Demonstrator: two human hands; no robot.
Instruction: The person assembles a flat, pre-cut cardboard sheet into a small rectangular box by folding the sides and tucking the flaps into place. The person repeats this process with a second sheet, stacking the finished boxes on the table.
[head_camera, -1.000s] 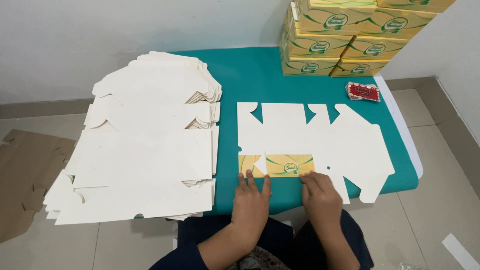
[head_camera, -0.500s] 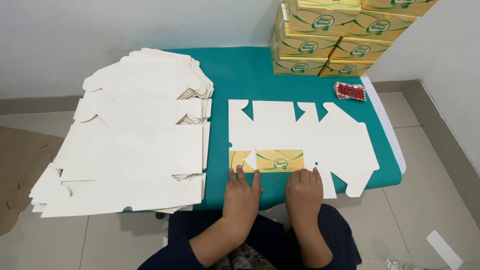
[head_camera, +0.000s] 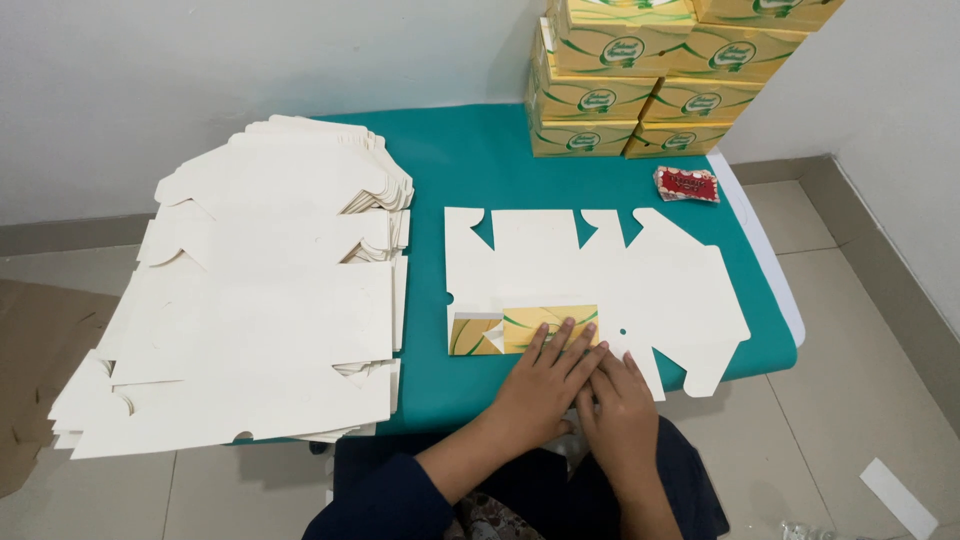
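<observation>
Cardboard, white on its inner face, lies unfolded under both hands: a die-cut box blank (head_camera: 590, 275) spread flat on the teal table (head_camera: 480, 165). The left hand (head_camera: 545, 385) rests palm down, fingers spread, on a folded-over flap (head_camera: 520, 328) at the blank's near edge, where the printed yellow-and-green outer side shows. The right hand (head_camera: 622, 405) lies just beside it to the right, fingers together and flat on the white card next to the flap. Neither hand pinches anything; both press down.

The blank runs with its long axis left to right across the person's front, and the rest of it lies beyond the fingertips, toward the wall. The flap follows the same axis along the near edge. The left hand covers the flap's right part and so sits nearer to its middle; the right hand sits past the flap's right end, near a small round hole in the card.

Left of the blank, well apart from both hands, a tall fanned pile of flat blanks (head_camera: 250, 320) overhangs the table. Beyond the blank, at the far right corner, made-up yellow boxes (head_camera: 640, 90) stand stacked, with a small red packet (head_camera: 686, 184) just in front of them.
</observation>
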